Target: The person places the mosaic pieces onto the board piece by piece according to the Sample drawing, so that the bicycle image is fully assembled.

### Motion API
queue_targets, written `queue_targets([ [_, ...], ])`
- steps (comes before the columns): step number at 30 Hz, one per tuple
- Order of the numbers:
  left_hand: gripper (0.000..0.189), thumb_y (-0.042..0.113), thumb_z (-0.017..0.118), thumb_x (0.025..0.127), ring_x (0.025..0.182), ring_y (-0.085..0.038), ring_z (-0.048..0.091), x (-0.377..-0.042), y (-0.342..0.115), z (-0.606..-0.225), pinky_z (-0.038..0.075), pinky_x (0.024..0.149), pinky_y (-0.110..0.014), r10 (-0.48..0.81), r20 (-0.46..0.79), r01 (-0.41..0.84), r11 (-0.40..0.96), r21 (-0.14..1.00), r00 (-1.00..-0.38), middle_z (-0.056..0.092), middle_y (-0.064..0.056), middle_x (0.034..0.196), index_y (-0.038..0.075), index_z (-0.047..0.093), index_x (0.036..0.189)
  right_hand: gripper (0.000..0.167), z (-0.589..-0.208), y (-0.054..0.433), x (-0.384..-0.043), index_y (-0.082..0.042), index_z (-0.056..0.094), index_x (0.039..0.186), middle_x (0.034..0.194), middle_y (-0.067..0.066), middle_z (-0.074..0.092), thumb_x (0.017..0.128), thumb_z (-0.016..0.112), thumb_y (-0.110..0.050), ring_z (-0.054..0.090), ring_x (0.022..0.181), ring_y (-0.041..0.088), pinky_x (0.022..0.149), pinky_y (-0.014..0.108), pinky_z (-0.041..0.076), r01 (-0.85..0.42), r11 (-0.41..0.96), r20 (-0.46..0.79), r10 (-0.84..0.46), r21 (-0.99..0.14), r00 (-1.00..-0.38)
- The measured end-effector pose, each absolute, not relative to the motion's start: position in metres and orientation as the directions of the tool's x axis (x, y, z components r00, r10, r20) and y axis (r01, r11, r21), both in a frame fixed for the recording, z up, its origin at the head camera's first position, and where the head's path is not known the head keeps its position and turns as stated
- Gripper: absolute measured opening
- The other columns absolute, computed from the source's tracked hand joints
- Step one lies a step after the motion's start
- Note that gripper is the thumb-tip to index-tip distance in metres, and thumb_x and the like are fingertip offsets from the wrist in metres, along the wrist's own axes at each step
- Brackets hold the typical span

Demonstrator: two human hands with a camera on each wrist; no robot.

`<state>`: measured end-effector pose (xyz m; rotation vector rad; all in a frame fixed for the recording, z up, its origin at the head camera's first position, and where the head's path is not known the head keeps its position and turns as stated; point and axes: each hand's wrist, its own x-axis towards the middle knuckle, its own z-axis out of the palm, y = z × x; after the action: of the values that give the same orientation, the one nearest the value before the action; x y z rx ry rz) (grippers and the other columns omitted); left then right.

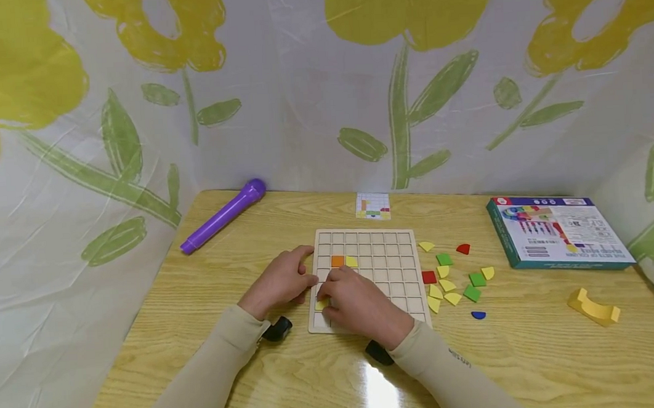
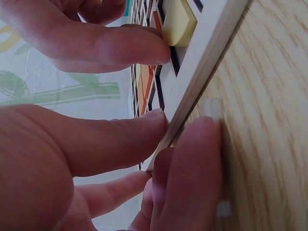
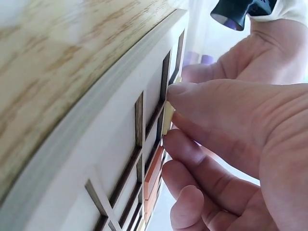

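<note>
Yellow piece (image 1: 321, 304), lower centre of the frame, in the board's (image 1: 394, 274) left column.
Nearer right hand (image 1: 359, 298) seems to pinch it, piece leftward of the palm; left hand (image 1: 283, 280) grips the board's left edge.

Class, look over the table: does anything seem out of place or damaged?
The purple microphone at back left seems out of place, unrelated to the board and coloured pieces. Nothing looks damaged.

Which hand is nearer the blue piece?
Right. The right hand is over the board, left of the blue piece; the left hand is farther left, at the board's left edge.
</note>
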<state>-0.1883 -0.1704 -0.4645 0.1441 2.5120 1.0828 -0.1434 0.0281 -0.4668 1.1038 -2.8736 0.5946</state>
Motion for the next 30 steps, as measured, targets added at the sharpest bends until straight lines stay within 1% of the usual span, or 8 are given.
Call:
queue_targets([
  [5, 0.071, 0.015, 0.076, 0.101, 0.06, -0.02, 0.064, -0.188, -0.174, -0.465, 0.056, 0.062, -0.031, 0.234, -0.327, -0.074, 0.7, 0.71, -0.916, 0.057, -0.01, 0.1, 0.014, 0.044, 0.164, 0.013, -0.464, 0.03, -0.145, -0.014, 0.085, 0.103, 0.099, -0.002, 0.071, 0.09, 0.083, -0.013, 0.061, 0.096, 0.018, 0.086, 0.031, 0.057, -0.646, 0.672, 0.152, -0.641, -0.363, -0.752],
  [10, 0.072, 0.014, 0.076, 0.1, 0.063, -0.02, 0.065, -0.191, -0.172, -0.464, 0.06, 0.06, -0.032, 0.254, -0.336, -0.087, 0.667, 0.74, -0.907, 0.057, -0.012, 0.103, 0.015, 0.044, 0.164, 0.012, -0.458, 0.042, -0.148, -0.013, 0.084, 0.104, 0.101, -0.002, 0.073, 0.092, 0.083, -0.015, 0.06, 0.095, 0.018, 0.085, 0.032, 0.057, -0.609, 0.694, 0.148, -0.605, -0.384, -0.783],
  [14, 0.072, 0.013, 0.077, 0.1, 0.067, -0.02, 0.063, -0.191, -0.17, -0.463, 0.061, 0.061, -0.032, 0.238, -0.364, -0.127, 0.656, 0.744, -0.9, 0.056, -0.013, 0.106, 0.017, 0.044, 0.164, 0.013, -0.454, 0.061, -0.15, -0.011, 0.084, 0.105, 0.103, 0.0, 0.074, 0.094, 0.083, -0.018, 0.06, 0.097, 0.018, 0.089, 0.035, 0.057, -0.564, 0.715, 0.133, -0.566, -0.413, -0.814],
  [20, 0.073, 0.012, 0.077, 0.1, 0.068, -0.021, 0.062, -0.191, -0.168, -0.464, 0.062, 0.062, -0.032, 0.221, -0.368, -0.148, 0.646, 0.749, -0.903, 0.056, -0.014, 0.108, 0.017, 0.044, 0.165, 0.016, -0.451, 0.111, -0.149, -0.008, 0.082, 0.108, 0.107, 0.003, 0.074, 0.094, 0.083, -0.016, 0.065, 0.107, 0.023, 0.097, 0.042, 0.059, -0.475, 0.772, 0.114, -0.474, -0.423, -0.873],
  [22, 0.072, 0.012, 0.077, 0.1, 0.069, -0.022, 0.062, -0.191, -0.168, -0.465, 0.062, 0.062, -0.032, 0.221, -0.367, -0.146, 0.648, 0.748, -0.904, 0.056, -0.014, 0.108, 0.017, 0.044, 0.165, 0.016, -0.452, 0.132, -0.148, -0.007, 0.082, 0.108, 0.107, 0.004, 0.074, 0.094, 0.083, -0.016, 0.065, 0.108, 0.023, 0.097, 0.043, 0.059, -0.439, 0.791, 0.104, -0.439, -0.425, -0.892],
  [25, 0.071, 0.013, 0.076, 0.101, 0.073, -0.022, 0.062, -0.191, -0.168, -0.465, 0.062, 0.063, -0.032, 0.213, -0.375, -0.155, 0.651, 0.743, -0.902, 0.055, -0.014, 0.109, 0.018, 0.044, 0.165, 0.017, -0.455, 0.162, -0.146, -0.008, 0.082, 0.11, 0.108, 0.003, 0.074, 0.095, 0.082, -0.016, 0.064, 0.103, 0.022, 0.092, 0.042, 0.059, -0.372, 0.82, 0.07, -0.381, -0.435, -0.922],
  [27, 0.071, 0.013, 0.076, 0.102, 0.072, -0.022, 0.062, -0.191, -0.168, -0.465, 0.062, 0.064, -0.032, 0.212, -0.374, -0.151, 0.658, 0.738, -0.903, 0.055, -0.013, 0.108, 0.018, 0.043, 0.165, 0.017, -0.457, 0.18, -0.142, -0.009, 0.082, 0.111, 0.108, 0.002, 0.073, 0.095, 0.083, -0.017, 0.063, 0.103, 0.021, 0.092, 0.043, 0.059, -0.331, 0.838, 0.05, -0.345, -0.434, -0.937],
  [30, 0.071, 0.012, 0.075, 0.101, 0.072, -0.022, 0.062, -0.191, -0.167, -0.466, 0.061, 0.063, -0.032, 0.217, -0.368, -0.137, 0.667, 0.732, -0.904, 0.056, -0.013, 0.108, 0.017, 0.044, 0.164, 0.019, -0.456, 0.205, -0.137, -0.01, 0.082, 0.113, 0.112, 0.003, 0.074, 0.096, 0.082, -0.018, 0.064, 0.106, 0.024, 0.096, 0.048, 0.06, -0.281, 0.861, 0.019, -0.302, -0.423, -0.953],
])
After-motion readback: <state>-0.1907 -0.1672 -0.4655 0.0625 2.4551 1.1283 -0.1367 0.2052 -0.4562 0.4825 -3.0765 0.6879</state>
